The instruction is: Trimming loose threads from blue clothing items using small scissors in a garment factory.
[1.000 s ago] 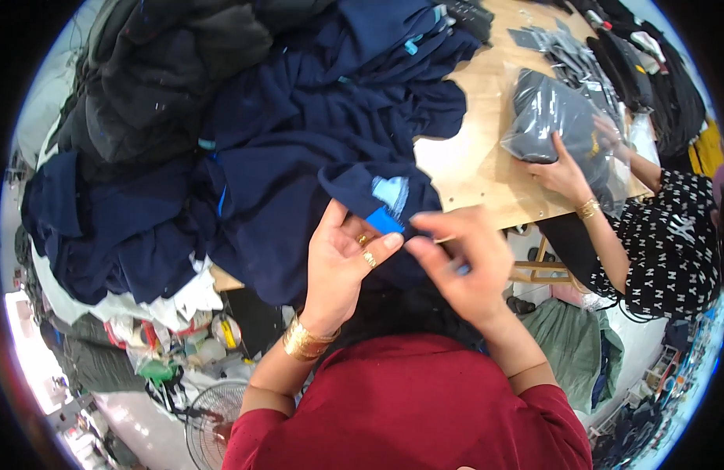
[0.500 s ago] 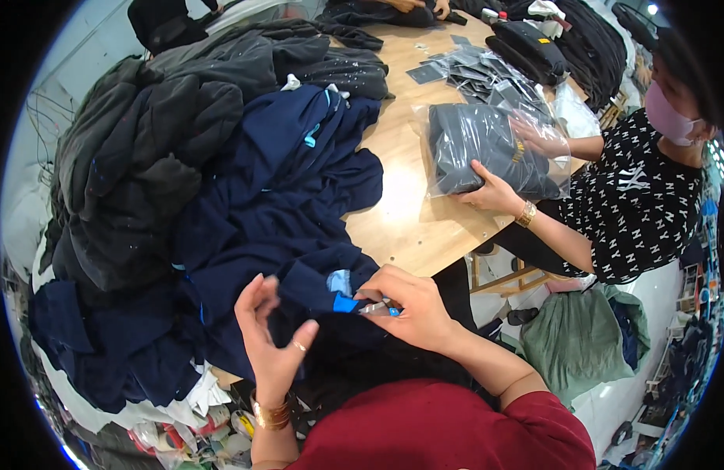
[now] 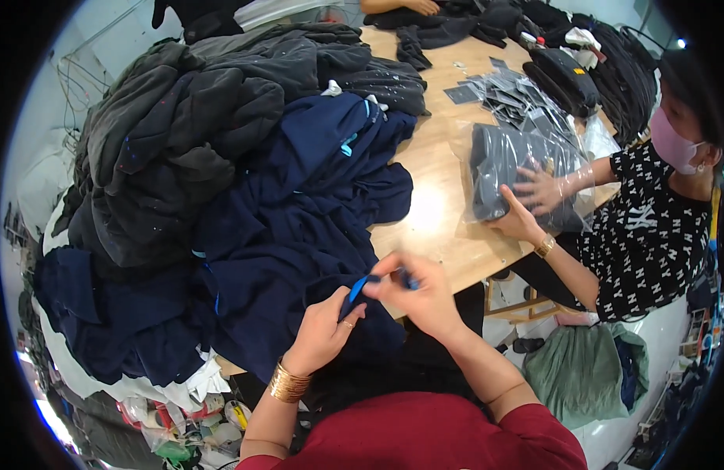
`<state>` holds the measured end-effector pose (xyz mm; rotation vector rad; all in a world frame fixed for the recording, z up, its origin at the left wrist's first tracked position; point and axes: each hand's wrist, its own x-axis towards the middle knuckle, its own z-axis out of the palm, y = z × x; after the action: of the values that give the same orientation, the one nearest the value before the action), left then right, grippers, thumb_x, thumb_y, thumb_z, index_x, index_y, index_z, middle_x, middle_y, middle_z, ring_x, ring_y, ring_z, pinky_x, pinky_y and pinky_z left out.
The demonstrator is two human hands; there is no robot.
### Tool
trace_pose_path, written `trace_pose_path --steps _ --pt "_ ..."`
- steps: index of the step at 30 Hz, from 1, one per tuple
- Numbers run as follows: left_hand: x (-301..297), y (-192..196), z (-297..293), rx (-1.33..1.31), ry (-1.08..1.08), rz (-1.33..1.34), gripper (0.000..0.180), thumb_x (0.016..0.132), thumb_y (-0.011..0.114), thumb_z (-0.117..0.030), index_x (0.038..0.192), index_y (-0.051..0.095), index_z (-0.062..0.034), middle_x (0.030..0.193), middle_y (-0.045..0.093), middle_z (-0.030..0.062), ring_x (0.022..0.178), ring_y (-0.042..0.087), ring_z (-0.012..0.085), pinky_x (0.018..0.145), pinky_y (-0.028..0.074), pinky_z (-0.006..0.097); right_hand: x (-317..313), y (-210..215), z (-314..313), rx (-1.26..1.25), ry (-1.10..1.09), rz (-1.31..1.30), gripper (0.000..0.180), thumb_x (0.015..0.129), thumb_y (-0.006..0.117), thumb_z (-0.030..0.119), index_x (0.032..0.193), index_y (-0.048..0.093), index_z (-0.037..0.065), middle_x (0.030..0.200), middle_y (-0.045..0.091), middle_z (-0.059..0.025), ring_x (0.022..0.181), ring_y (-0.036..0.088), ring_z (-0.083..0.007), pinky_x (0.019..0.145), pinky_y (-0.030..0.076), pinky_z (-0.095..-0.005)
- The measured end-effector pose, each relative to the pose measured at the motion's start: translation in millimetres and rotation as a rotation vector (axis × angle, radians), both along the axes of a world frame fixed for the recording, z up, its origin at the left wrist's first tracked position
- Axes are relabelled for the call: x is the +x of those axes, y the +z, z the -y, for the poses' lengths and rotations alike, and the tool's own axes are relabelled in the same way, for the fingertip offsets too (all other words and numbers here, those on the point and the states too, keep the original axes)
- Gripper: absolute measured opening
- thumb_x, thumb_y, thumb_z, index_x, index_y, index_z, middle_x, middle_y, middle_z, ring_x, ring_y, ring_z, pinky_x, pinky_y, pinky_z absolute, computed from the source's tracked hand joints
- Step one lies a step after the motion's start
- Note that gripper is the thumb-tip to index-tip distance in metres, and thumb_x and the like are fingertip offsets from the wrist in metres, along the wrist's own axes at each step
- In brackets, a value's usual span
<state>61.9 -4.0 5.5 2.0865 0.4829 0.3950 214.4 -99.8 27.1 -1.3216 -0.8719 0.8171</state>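
- A small blue tag (image 3: 359, 287) is pinched between the left hand (image 3: 324, 333) and right hand (image 3: 421, 296), both grips closed on it.
- The tag is held over the navy garment (image 3: 299, 227), at the table (image 3: 432, 211) edge.

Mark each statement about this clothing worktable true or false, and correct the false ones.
1. Both of the person's hands, left hand and right hand, meet at a small blue tag. True.
2. The left wrist carries gold bangles. True.
3. The navy garments lie on a bare metal table. False: they lie on a wooden table.
4. The co-worker's hands rest on a red box. False: they rest on a grey garment in a clear plastic bag.
5. The dark grey clothes pile lies beyond the navy ones. True.
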Motion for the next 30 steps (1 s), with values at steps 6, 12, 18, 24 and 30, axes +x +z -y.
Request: trace_pose_path --steps 6,12,18,24,30 --pt "-15 -27 -7 -0.625 0.331 0.312 0.027 0.096 0.042 -0.023 0.075 0.044 -0.0052 0.058 0.040 -0.0016 0.048 0.036 0.0062 0.045 0.030 0.021 107 -7 -107 0.231 -0.277 0.288 0.017 0.081 0.062 0.017 0.084 0.065 0.001 0.073 0.065 -0.0052 0.069 0.059 -0.0104 0.066 0.047 -0.0244" --pt "-21 -12 -8 -0.831 0.414 0.606 0.031 0.095 0.044 -0.033 0.077 0.042 -0.0076 0.059 0.038 -0.0023 0.049 0.034 0.0054 0.044 0.027 0.020 192 -35 -265 -0.065 -0.546 0.709 0.026 0.074 0.066 0.024 0.091 0.067 0.004 0.082 0.066 -0.0144 0.079 0.064 -0.0274 0.071 0.048 -0.0348" --pt "-32 -14 -5 -0.897 0.465 0.580 0.030 0.096 0.044 -0.031 0.078 0.045 -0.0063 0.061 0.041 -0.0011 0.051 0.036 0.0063 0.046 0.030 0.021 197 -44 -330 -0.243 -0.517 0.718 0.036 0.070 0.065 0.030 0.093 0.066 0.003 0.091 0.064 -0.0210 0.090 0.061 -0.0347 0.080 0.047 -0.0399" --pt "-30 -26 -4 -0.810 0.468 0.534 0.026 0.097 0.041 -0.024 0.078 0.045 -0.0057 0.062 0.047 0.0017 0.054 0.041 0.0074 0.051 0.034 0.021 188 65 -293 0.110 -0.311 0.021 0.016 0.082 0.051 0.022 0.080 0.052 0.006 0.058 0.047 -0.0039 0.041 0.034 -0.0098 0.036 0.024 -0.0257" --pt "-22 -18 -10 -0.925 0.421 0.538 0.019 0.093 0.049 -0.020 0.082 0.049 -0.0044 0.063 0.049 0.0015 0.054 0.043 0.0068 0.051 0.035 0.020 156 92 -154 0.250 -0.060 -0.262 0.016 0.084 0.058 0.019 0.091 0.055 0.004 0.057 0.048 -0.0001 0.038 0.030 -0.0040 0.036 0.021 -0.0191"
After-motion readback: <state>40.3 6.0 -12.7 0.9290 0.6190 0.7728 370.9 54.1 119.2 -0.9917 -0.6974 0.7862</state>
